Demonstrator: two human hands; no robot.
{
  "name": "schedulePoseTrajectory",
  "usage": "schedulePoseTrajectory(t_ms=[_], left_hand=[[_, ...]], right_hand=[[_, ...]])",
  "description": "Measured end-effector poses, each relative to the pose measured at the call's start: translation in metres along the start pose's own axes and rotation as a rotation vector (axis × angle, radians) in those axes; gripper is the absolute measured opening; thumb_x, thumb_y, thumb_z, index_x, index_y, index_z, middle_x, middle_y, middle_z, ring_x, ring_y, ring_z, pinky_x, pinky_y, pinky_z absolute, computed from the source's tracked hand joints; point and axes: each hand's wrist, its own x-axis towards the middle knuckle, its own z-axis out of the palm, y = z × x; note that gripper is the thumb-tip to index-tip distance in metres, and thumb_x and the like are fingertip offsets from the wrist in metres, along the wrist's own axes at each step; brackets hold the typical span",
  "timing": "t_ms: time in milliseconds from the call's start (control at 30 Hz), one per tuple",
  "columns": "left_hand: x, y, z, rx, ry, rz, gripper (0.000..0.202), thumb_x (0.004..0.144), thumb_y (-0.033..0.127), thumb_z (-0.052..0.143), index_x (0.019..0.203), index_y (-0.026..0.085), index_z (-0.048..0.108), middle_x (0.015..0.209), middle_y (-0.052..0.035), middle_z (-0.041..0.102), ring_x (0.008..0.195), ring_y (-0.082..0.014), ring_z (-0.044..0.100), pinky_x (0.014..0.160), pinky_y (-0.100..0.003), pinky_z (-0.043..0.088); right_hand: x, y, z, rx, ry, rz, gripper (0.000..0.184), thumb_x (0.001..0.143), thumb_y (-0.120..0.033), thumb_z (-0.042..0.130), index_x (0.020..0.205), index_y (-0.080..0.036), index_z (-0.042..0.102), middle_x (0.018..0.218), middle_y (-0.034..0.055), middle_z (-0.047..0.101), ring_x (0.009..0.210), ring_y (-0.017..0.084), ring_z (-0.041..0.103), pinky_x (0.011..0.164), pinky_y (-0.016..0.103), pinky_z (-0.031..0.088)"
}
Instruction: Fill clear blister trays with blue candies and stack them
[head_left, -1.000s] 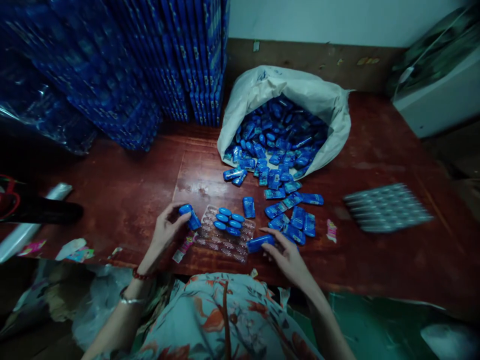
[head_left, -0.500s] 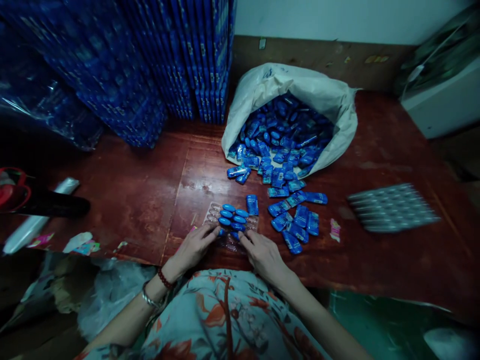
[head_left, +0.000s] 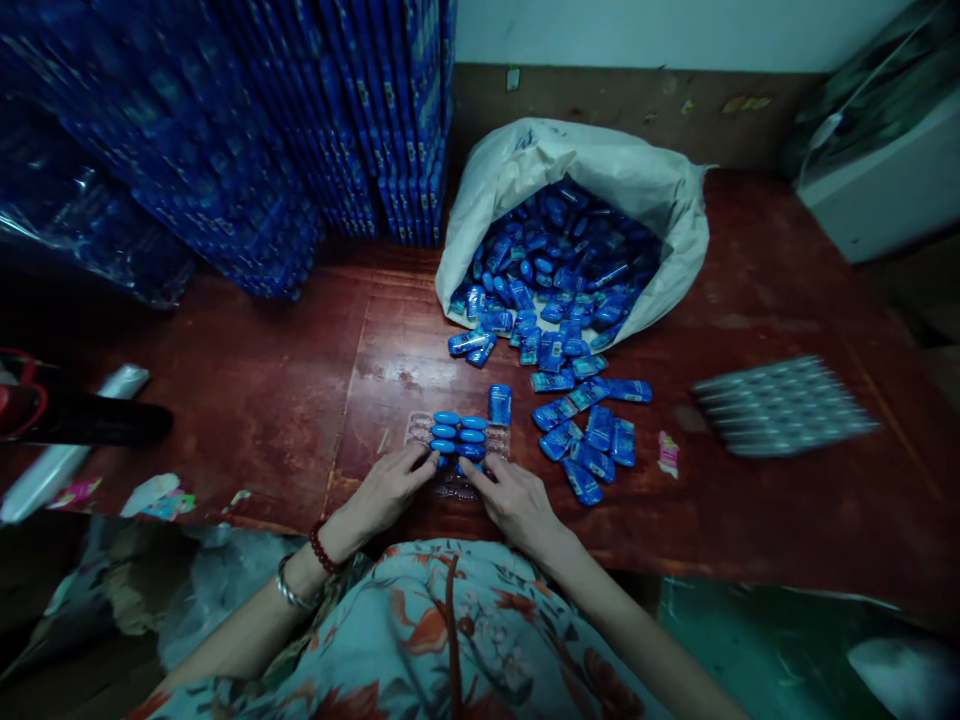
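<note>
A clear plastic blister tray [head_left: 417, 428] with oval cavities lies on the table in front of me. Glossy blue oval pieces [head_left: 444, 432] sit in its middle in two columns; cavities at both sides show no blue. My left hand [head_left: 391, 487] is at the near left of the tray, thumb and fingers closed at a blue piece in the near row. From the right, my right hand [head_left: 519, 497] reaches in, its fingertips closed on another blue piece there. Fingers partly hide that row. Just beyond the tray lies a blue wrapped packet [head_left: 499, 404].
A white sack [head_left: 684, 235] lies open at the back, blue packets [head_left: 598, 428] spilling out. Stacked clear trays [head_left: 784, 408] lie right, near a pink wrapper [head_left: 668, 454]. Tall blue stacks [head_left: 405, 130] stand back left. A dark bottle [head_left: 105, 422] and a plastic roll [head_left: 71, 450] lie left.
The view has shifted slightly. The tray and its blue columns now look straighter. My right fingertips have moved inward, over the near blue piece; my left hand stays at the tray.
</note>
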Motion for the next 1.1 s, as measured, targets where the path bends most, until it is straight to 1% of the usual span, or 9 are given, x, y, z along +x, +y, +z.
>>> schedulePoseTrajectory(t_ms=[200,300,400,533,667,767,833,933,1100], left_hand=[[0.011,0.008,-0.005,0.149,-0.147,0.083,0.029,0.096,0.019,0.031,0.110,0.016,0.055,0.101,-0.0102,0.059,0.093,-0.0191,0.054,0.080,-0.032,0.047],[0.008,0.004,-0.008,0.220,-0.053,0.145,0.029,0.094,0.017,0.034,0.117,0.017,0.053,0.105,-0.0116,0.059,0.093,-0.0196,0.054,0.078,-0.032,0.046],[0.017,-0.010,-0.014,0.192,0.103,0.145,0.027,0.093,0.020,0.041,0.116,0.021,0.056,0.105,-0.0104,0.060,0.088,-0.0185,0.055,0.074,-0.031,0.046],[0.076,-0.041,-0.012,-0.059,0.207,-0.079,0.023,0.094,0.023,0.041,0.103,0.018,0.061,0.093,-0.0074,0.059,0.082,-0.0156,0.056,0.072,-0.027,0.047],[0.152,-0.073,0.004,-0.087,0.083,-0.202,0.036,0.084,0.029,0.060,0.116,0.015,0.054,0.106,-0.0105,0.058,0.093,-0.0204,0.057,0.081,-0.033,0.047],[0.180,-0.085,0.010,-0.125,0.008,-0.159,0.034,0.082,0.022,0.061,0.115,0.014,0.056,0.114,-0.0120,0.057,0.101,-0.0217,0.056,0.088,-0.035,0.045],[0.176,-0.088,0.007,-0.210,-0.002,-0.133,0.027,0.086,0.019,0.054,0.113,0.015,0.058,0.112,-0.0111,0.060,0.101,-0.0205,0.057,0.089,-0.034,0.045],[0.140,-0.086,-0.010,-0.328,0.060,-0.176,0.026,0.092,0.022,0.044,0.112,0.014,0.058,0.108,-0.0102,0.063,0.099,-0.0194,0.059,0.089,-0.034,0.046],[0.046,-0.066,-0.045,-0.360,0.194,-0.419,0.027,0.086,0.038,0.054,0.096,0.014,0.063,0.091,-0.0064,0.067,0.084,-0.0179,0.063,0.077,-0.030,0.051]], right_hand=[[-0.006,-0.001,0.016,0.055,0.137,0.023,0.033,0.091,-0.015,0.046,0.120,-0.021,0.060,0.077,0.0035,0.055,0.067,0.012,0.052,0.064,0.022,0.041],[-0.008,0.012,0.014,0.107,0.199,0.062,0.033,0.092,-0.024,0.050,0.124,-0.022,0.058,0.072,0.0015,0.054,0.063,0.011,0.052,0.061,0.021,0.041],[0.000,0.036,0.008,0.194,0.267,0.299,0.031,0.094,-0.025,0.044,0.120,-0.020,0.059,0.075,0.0023,0.057,0.064,0.011,0.055,0.063,0.021,0.043],[0.035,0.071,0.006,0.152,0.090,0.595,0.038,0.091,-0.040,0.047,0.121,-0.018,0.054,0.104,0.0107,0.060,0.080,0.019,0.060,0.068,0.029,0.046],[0.072,0.089,0.018,0.148,-0.249,0.555,0.039,0.083,-0.044,0.058,0.109,-0.015,0.054,0.101,0.0110,0.059,0.083,0.020,0.059,0.068,0.028,0.044],[0.073,0.099,0.021,0.302,-0.226,0.528,0.028,0.080,-0.037,0.062,0.095,-0.015,0.053,0.089,0.0062,0.060,0.080,0.019,0.058,0.071,0.029,0.044],[0.058,0.103,0.015,0.445,-0.067,0.581,0.029,0.079,-0.036,0.061,0.097,-0.016,0.051,0.084,0.0039,0.060,0.072,0.017,0.057,0.068,0.030,0.045],[0.021,0.098,-0.003,0.766,0.120,0.723,0.030,0.081,-0.040,0.056,0.101,-0.019,0.048,0.077,-0.0002,0.059,0.057,0.014,0.056,0.054,0.027,0.045],[-0.027,0.040,-0.018,1.095,0.137,0.734,0.024,0.082,-0.037,0.057,0.099,-0.021,0.052,0.076,0.0004,0.064,0.056,0.013,0.062,0.049,0.025,0.052]])
